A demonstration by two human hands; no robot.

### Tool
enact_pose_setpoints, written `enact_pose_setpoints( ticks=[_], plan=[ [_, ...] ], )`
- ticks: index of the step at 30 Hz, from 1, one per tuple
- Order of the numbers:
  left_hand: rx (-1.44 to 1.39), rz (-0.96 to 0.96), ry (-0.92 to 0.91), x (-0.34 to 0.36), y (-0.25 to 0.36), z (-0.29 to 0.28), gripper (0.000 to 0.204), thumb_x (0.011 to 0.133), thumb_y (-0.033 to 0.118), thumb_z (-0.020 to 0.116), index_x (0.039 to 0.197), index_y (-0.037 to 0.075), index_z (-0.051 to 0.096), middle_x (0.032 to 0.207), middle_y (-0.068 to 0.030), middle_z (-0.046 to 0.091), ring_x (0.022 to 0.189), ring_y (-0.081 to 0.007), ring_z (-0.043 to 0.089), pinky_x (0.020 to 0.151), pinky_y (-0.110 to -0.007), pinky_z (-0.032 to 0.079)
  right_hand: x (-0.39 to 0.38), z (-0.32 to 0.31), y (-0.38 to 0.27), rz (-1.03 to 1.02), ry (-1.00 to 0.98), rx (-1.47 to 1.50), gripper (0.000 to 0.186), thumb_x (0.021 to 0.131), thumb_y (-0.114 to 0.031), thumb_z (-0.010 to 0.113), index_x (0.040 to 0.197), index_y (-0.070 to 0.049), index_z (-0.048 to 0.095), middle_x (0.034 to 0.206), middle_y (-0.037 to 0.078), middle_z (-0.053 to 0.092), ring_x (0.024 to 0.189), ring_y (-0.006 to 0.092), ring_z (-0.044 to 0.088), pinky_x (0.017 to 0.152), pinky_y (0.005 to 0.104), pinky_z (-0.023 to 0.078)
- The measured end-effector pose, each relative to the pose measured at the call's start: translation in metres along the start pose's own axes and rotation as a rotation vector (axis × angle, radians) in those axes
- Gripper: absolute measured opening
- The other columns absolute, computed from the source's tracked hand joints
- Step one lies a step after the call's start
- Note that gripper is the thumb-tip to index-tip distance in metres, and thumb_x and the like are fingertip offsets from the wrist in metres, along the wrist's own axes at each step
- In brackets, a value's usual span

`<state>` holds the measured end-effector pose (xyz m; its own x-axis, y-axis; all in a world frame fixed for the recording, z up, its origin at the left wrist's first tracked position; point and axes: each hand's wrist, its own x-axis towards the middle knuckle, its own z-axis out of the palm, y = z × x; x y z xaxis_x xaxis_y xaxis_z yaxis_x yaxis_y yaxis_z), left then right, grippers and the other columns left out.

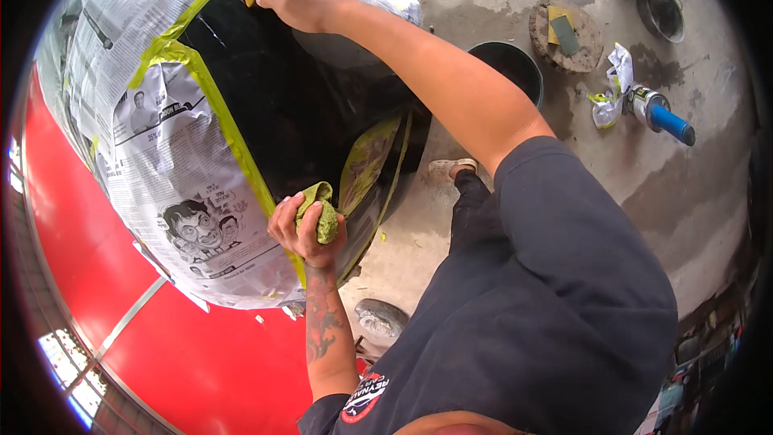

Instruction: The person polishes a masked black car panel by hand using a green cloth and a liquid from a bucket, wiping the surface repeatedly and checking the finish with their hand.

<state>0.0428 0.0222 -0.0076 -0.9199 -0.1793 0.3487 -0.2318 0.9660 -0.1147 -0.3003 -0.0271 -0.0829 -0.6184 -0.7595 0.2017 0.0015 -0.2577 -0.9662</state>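
My left hand (310, 229) is closed around a crumpled green cloth (325, 217), near the lower taped edge of a glossy black car panel (274, 89). My right arm reaches across to the panel's far top end. There, my right hand (294, 2) is closed on a small yellow-orange piece (251, 0), mostly covered by the fingers and too small to name. It appears to be against the panel beside the tape. Yellow-green masking tape (229, 129) borders the black area, and newspaper sheets (173, 169) cover the surface beyond it.
A red panel (177, 354) lies at lower left. On the concrete floor stand a black bucket (515, 60), a round slab (592, 48) bearing yellow and green sheets, a can with a blue cylinder (672, 125), crumpled paper (620, 72), a dark basin (662, 12) and a stone (381, 316).
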Motion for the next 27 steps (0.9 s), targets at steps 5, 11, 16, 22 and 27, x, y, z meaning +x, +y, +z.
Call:
enact_pose_setpoints(
  ticks=[5, 11, 16, 22, 27],
  plan=[
    [-0.006, -0.008, 0.015, 0.002, 0.001, 0.002, 0.033, 0.082, 0.025, 0.077, 0.108, 0.014, 0.062, 0.119, -0.0122, 0.065, 0.108, -0.036, 0.061, 0.095, -0.05, 0.048, -0.112, 0.037, 0.018, -0.179, 0.156, -0.288, 0.058, 0.102, -0.032, 0.052, 0.151, -0.001, 0.041, 0.159, 0.02, 0.039, 0.146, 0.0406, 0.037, 0.114, 0.0612, 0.033],
    [-0.024, -0.007, -0.001, 0.004, 0.002, 0.003, 0.033, 0.079, 0.023, 0.077, 0.108, 0.015, 0.062, 0.119, -0.0118, 0.065, 0.107, -0.0366, 0.061, 0.095, -0.05, 0.049, -0.152, 0.03, 0.005, -0.184, 0.04, -0.451, 0.069, 0.1, -0.03, 0.055, 0.16, -0.008, 0.028, 0.166, 0.016, 0.028, 0.151, 0.0395, 0.031, 0.114, 0.0641, 0.031],
    [-0.014, -0.031, 0.033, 0.004, 0.002, 0.006, 0.03, 0.084, 0.038, 0.076, 0.104, 0.019, 0.063, 0.118, -0.0078, 0.065, 0.107, -0.0334, 0.061, 0.094, -0.048, 0.046, -0.032, 0.029, 0.01, -0.217, 0.099, -0.479, 0.063, 0.103, -0.037, 0.045, 0.157, -0.007, 0.033, 0.164, 0.014, 0.033, 0.15, 0.0347, 0.034, 0.118, 0.0599, 0.031],
    [-0.006, -0.009, 0.002, 0.003, 0.001, 0.0, 0.033, 0.079, 0.024, 0.077, 0.108, 0.015, 0.062, 0.118, -0.0117, 0.065, 0.106, -0.037, 0.061, 0.093, -0.05, 0.049, -0.01, 0.03, 0.011, -0.176, -0.014, -0.367, 0.065, 0.104, -0.041, 0.037, 0.16, -0.01, 0.028, 0.168, 0.012, 0.026, 0.154, 0.031, 0.028, 0.122, 0.0575, 0.024],
    [0.0, -0.009, 0.022, 0.005, 0.001, 0.006, 0.03, 0.082, 0.031, 0.076, 0.105, 0.017, 0.063, 0.117, -0.0093, 0.065, 0.106, -0.0349, 0.061, 0.093, -0.049, 0.048, 0.006, 0.026, 0.0, -0.058, 0.033, -0.393, 0.066, 0.104, -0.043, 0.039, 0.16, -0.008, 0.03, 0.167, 0.013, 0.028, 0.155, 0.0282, 0.025, 0.124, 0.0537, 0.022]
  ],
)
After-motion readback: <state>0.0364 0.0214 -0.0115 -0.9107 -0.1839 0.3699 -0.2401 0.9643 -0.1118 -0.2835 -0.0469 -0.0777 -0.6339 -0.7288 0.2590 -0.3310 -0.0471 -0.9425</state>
